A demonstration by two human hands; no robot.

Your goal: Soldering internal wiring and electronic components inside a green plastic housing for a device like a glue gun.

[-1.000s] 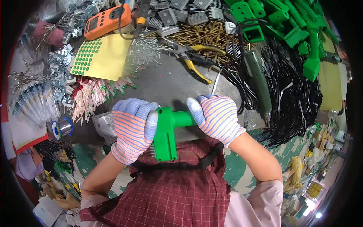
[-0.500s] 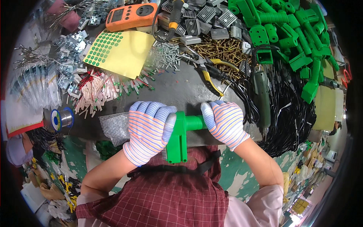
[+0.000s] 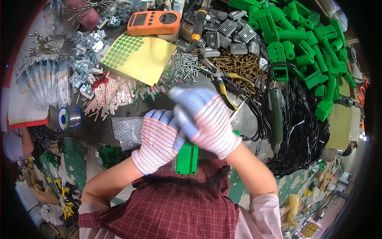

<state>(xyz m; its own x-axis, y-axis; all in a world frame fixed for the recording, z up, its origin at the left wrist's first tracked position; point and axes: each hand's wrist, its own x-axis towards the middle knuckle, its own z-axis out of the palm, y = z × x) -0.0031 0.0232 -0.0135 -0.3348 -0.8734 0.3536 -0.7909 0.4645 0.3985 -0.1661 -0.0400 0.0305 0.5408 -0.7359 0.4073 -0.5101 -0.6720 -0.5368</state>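
My left hand [image 3: 159, 139], in a striped knit glove, is closed round the side of a green plastic housing [image 3: 187, 159] at the near edge of the bench. A ribbed grey metal edge shows beside the housing's lower end. Above it, my right hand [image 3: 209, 121], gloved alike, reaches across toward my left hand. Its fingers are stretched out and somewhat blurred, with no object visible in them. This hand hides most of the housing's tubular part; only a green bit shows by the wrist. Bubble wrap [image 3: 126, 132] lies beside my left hand.
Yellow-handled pliers [image 3: 221, 89], brass screws [image 3: 248, 67] and a multimeter [image 3: 153, 23] lie beyond my hands. A sticker sheet [image 3: 149, 59] and a solder spool [image 3: 70, 118] are leftward. Green housings [image 3: 294, 36], black cables [image 3: 300, 131] and an electric screwdriver [image 3: 275, 115] fill the right.
My right hand has let go of the housing's tubular part and moved left, over the housing toward my left hand. The left hand keeps its hold. The whole view has shifted slightly.
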